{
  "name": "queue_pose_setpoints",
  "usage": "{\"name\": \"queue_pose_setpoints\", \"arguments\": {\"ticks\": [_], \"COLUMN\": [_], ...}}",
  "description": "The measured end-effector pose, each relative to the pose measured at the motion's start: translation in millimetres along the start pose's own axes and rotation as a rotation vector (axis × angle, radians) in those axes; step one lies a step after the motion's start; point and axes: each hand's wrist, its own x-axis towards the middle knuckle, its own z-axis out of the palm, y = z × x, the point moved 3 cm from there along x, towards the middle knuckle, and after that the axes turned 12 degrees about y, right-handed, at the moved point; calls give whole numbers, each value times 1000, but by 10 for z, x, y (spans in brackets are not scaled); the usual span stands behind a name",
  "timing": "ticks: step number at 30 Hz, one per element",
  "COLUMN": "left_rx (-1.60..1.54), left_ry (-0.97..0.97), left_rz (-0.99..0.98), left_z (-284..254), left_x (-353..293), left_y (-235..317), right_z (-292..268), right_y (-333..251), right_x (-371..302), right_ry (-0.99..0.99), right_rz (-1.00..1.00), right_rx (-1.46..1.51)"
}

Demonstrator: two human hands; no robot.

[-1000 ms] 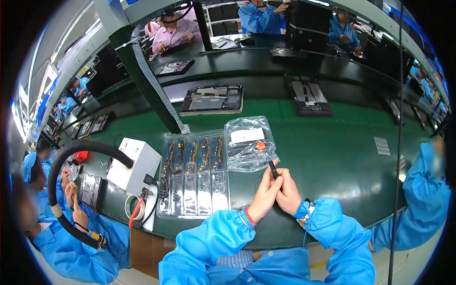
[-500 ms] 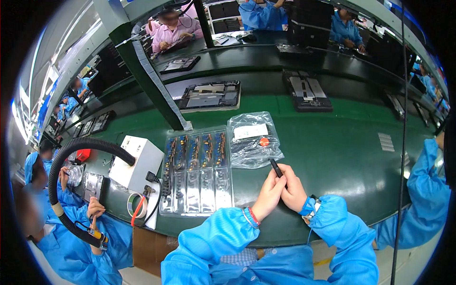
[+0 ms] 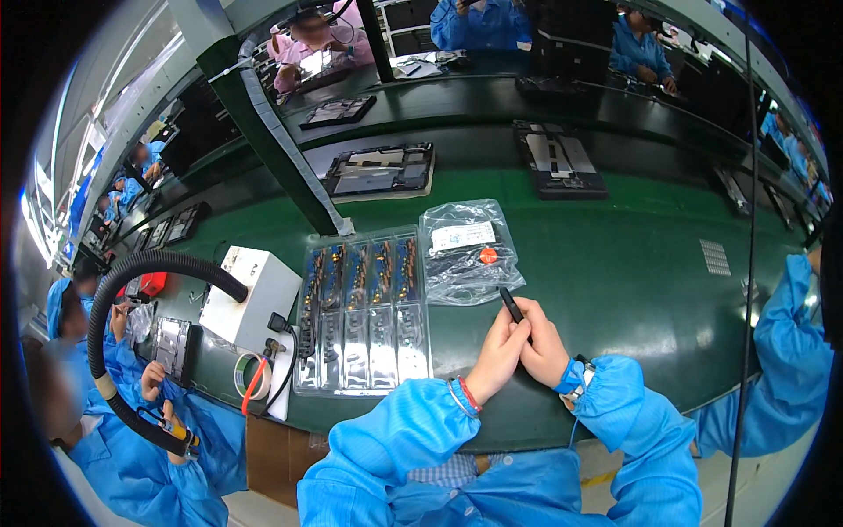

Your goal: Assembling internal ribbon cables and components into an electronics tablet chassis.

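Observation:
My left hand (image 3: 497, 362) and my right hand (image 3: 544, 350) are pressed together over the near part of the green bench. Both are closed around a slim black pen-shaped tool (image 3: 510, 304), whose upper end sticks out above the fingers; its lower part is hidden. Just beyond its tip lies a clear plastic bag (image 3: 448, 287) holding dark contents, with a white label and a round orange sticker. To the left of my hands is a clear compartment tray (image 3: 369, 347) with small blue-and-copper circuit parts in its far half and dark pieces in its near half.
Left of the tray stand a white box (image 3: 250, 297) with a black flexible hose (image 3: 110, 334) and a tape roll (image 3: 248, 376). Opened flat devices (image 3: 382, 169) lie farther back, near a slanted post (image 3: 281, 145). A black cable (image 3: 746, 263) hangs at right. Co-workers sit on both sides.
My hands and the black tool hold nearly the same pose. The opened devices at the back have shifted slightly left. The left co-worker's hand has moved off the device there.

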Motion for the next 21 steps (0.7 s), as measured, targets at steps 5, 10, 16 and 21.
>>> {"name": "queue_pose_setpoints", "arguments": {"ticks": [5, 10, 16, 21], "left_rx": [22, 27, -27, -28], "left_ry": [1, 11, 52, 49], "left_rz": [5, -1, 10, 12], "left_z": [-9, -25, 31, 6], "left_x": [6, 15, 3, -4], "left_y": [-19, -41, 15, 26], "right_z": [-8, -1, -17, 6], "right_y": [-16, 29, 17, 4], "right_x": [1, -10, -6, -3], "right_ry": [-15, 7, 10, 15], "right_rz": [25, -12, -6, -27], "right_rx": [11, -1, 3, 0]}}
